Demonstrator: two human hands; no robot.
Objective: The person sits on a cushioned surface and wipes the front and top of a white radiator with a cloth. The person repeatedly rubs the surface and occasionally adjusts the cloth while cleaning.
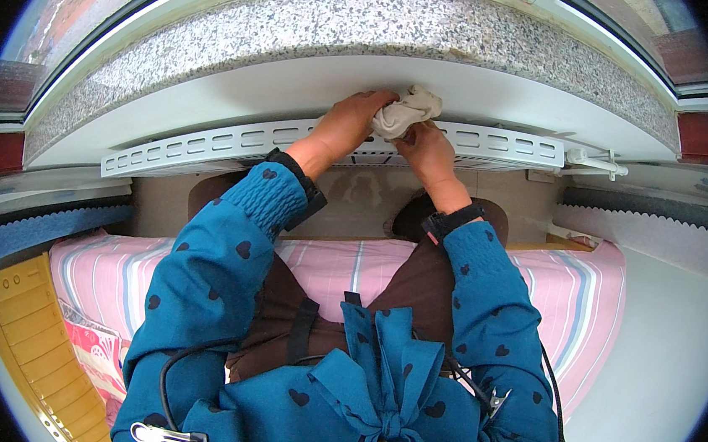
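Both hands meet over the slotted top of a white panel radiator (254,139), below the window. A crumpled off-white cloth (404,113) is bunched up between them. My left hand (351,120) grips the cloth from its left side, thumb towards the wall. From the lower right, my right hand (427,152) pinches the cloth's bottom edge, its fingertips partly hidden under the folds. Behind the cloth runs the white wall (246,79) beneath the sill.
A speckled stone windowsill (371,20) juts out above the radiator. At its right end is a white pipe with a valve (593,163). I sit on a bed with a pink striped sheet (337,264); a yellow wooden headboard (35,332) stands at the left. Curtains (50,226) hang at both sides.
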